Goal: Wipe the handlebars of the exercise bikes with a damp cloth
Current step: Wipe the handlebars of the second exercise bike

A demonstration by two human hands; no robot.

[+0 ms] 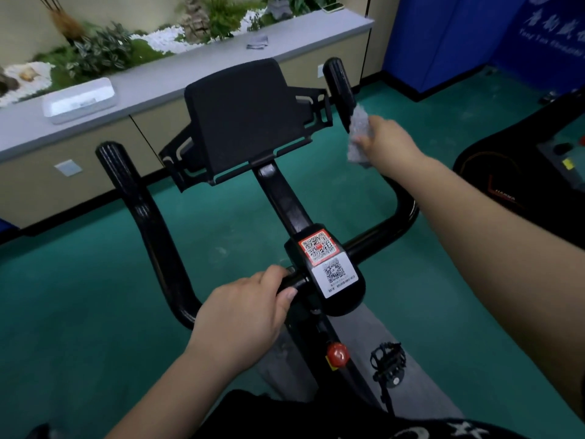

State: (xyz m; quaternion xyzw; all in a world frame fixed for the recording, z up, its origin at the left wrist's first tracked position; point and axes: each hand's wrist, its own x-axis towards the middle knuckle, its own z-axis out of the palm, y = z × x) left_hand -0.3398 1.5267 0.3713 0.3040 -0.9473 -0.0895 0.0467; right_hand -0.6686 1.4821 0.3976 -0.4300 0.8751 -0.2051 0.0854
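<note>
A black exercise bike's handlebar (148,223) curves up on both sides of a black tablet holder (243,118). My right hand (389,144) grips a grey cloth (359,137) wrapped on the right handlebar arm (340,80), just below its upper end. My left hand (247,315) grips the crossbar left of the stem block, which carries two QR code stickers (326,264). Most of the lower right arm of the bar is hidden behind my forearm.
A grey counter (177,77) along the wall carries a white tray (79,99), a folded grey cloth (258,42) and a planter with greenery. A second bike (519,172) stands at the right. A red knob (338,354) and a pedal (387,362) sit below, over green floor.
</note>
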